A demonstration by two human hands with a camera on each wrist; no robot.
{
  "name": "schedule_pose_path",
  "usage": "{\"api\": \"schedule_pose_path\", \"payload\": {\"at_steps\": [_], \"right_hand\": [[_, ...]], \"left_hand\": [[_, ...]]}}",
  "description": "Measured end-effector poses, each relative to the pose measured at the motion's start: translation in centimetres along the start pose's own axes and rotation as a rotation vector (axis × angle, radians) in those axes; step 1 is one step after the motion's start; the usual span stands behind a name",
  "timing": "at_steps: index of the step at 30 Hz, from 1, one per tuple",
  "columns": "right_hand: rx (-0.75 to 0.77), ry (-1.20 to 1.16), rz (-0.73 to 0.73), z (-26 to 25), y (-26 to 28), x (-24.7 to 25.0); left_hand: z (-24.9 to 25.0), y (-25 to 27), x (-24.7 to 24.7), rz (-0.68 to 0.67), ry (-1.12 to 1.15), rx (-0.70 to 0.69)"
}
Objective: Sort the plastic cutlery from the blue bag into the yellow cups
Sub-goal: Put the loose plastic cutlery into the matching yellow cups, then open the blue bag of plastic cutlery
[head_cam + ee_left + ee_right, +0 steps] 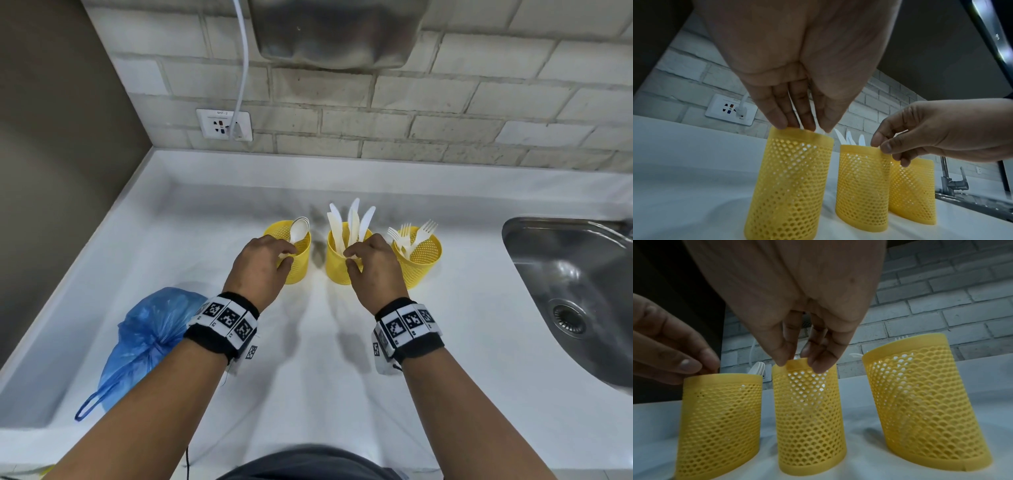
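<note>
Three yellow mesh cups stand in a row on the white counter. The left cup (302, 265) (791, 186) (719, 418) holds white spoons (298, 229). My left hand (286, 255) (803, 128) hovers over its rim and pinches a spoon handle. The middle cup (337, 270) (809, 418) holds upright knives (352, 222). Just above its rim, my right hand (349, 257) (797, 365) pinches a knife between thumb and finger. The right cup (424, 260) (920, 402) holds forks (411, 233). The crumpled blue bag (147, 339) lies at the near left; its contents are hidden.
A steel sink (575, 274) is sunk into the counter at the right, with a tap (953, 181) behind it. A brick wall runs along the back, with a socket (224, 125) and a white cable (244, 68). Bare counter lies between me and the cups.
</note>
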State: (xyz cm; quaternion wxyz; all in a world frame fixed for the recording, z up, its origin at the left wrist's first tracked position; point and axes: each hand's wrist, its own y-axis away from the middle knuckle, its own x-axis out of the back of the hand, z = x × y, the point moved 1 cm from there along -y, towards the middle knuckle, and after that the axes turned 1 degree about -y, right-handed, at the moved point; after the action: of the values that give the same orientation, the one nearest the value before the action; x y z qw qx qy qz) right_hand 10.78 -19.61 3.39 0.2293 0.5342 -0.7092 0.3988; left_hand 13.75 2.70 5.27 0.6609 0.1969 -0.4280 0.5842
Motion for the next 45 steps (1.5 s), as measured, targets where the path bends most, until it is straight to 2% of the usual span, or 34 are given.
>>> {"api": "schedule_pose_path", "payload": {"at_steps": [5, 8, 11, 17, 19, 21, 25, 32, 39, 45], "right_hand": [[0.057, -0.092, 0.093, -1.8, 1.3, 0.9], [0.078, -0.203, 0.049, -3.8, 3.2, 0.7], [0.088, -0.338, -0.106, -6.3, 5.5, -0.9], [-0.01, -0.414, -0.602, -10.7, 8.4, -7.1], [0.005, -0.398, -0.693, -12.1, 8.9, -8.9], [0.013, -0.398, -0.751, -13.3, 9.2, -10.4], [-0.046, -0.397, -0.802, -14.8, 9.2, -12.6], [-0.139, -0.433, -0.803, -14.5, 9.4, -14.0], [-0.202, -0.491, -0.744, -11.9, 9.8, -10.8], [-0.255, -0.537, -0.657, -7.8, 10.5, -6.3]], "left_hand": [[0.2, 2.6, 3.3, 0.099, 0.005, -0.041], [-1.1, 5.6, 6.1, 0.177, -0.013, 0.036], [-4.3, 9.1, 8.6, 0.179, -0.054, 0.221], [-10.9, 14.2, 10.9, 0.094, -0.187, 0.641], [-12.0, 15.2, 11.1, 0.039, -0.191, 0.744], [-12.7, 15.8, 11.1, -0.015, -0.161, 0.79], [-13.1, 16.2, 10.5, -0.087, -0.06, 0.812], [-11.7, 16.3, 9.8, -0.055, 0.084, 0.821], [-8.5, 16.7, 7.6, -0.058, 0.158, 0.764], [-4.5, 16.8, 4.1, -0.084, 0.208, 0.677]]}}
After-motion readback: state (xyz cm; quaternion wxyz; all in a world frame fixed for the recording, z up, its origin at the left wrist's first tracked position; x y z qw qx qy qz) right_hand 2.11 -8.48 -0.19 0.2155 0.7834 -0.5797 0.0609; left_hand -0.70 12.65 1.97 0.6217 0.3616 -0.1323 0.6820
